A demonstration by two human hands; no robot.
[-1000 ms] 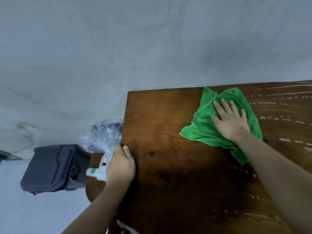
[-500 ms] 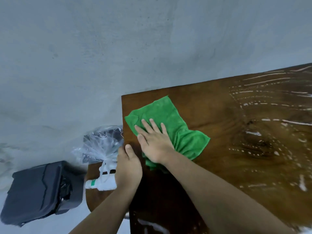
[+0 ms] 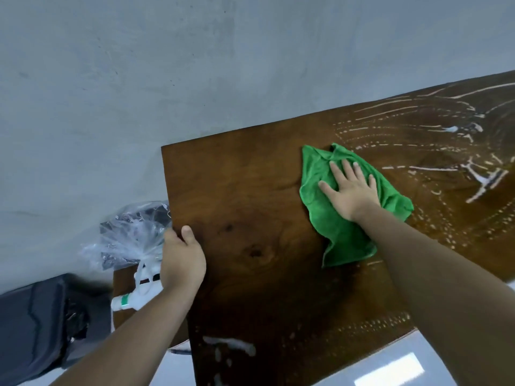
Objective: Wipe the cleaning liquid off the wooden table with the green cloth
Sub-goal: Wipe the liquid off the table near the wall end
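Note:
The dark wooden table (image 3: 245,207) fills the right and lower part of the view. A crumpled green cloth (image 3: 340,229) lies on it right of centre. My right hand (image 3: 351,190) presses flat on the cloth with straight, spread fingers. White streaks and drops of cleaning liquid (image 3: 446,168) cover the table to the right of the cloth, and a white smear (image 3: 231,346) lies near the front edge. My left hand (image 3: 182,261) grips the table's left edge, thumb on top.
A white spray bottle (image 3: 133,300) and a crumpled clear plastic bag (image 3: 128,235) sit on a lower wooden surface (image 3: 122,280) left of the table. A dark grey bin (image 3: 36,324) stands at the lower left. A grey wall (image 3: 195,65) rises behind.
My right hand has swept the green cloth from the table's left corner back to the right, toward the wet streaks. My left hand stays on the left edge.

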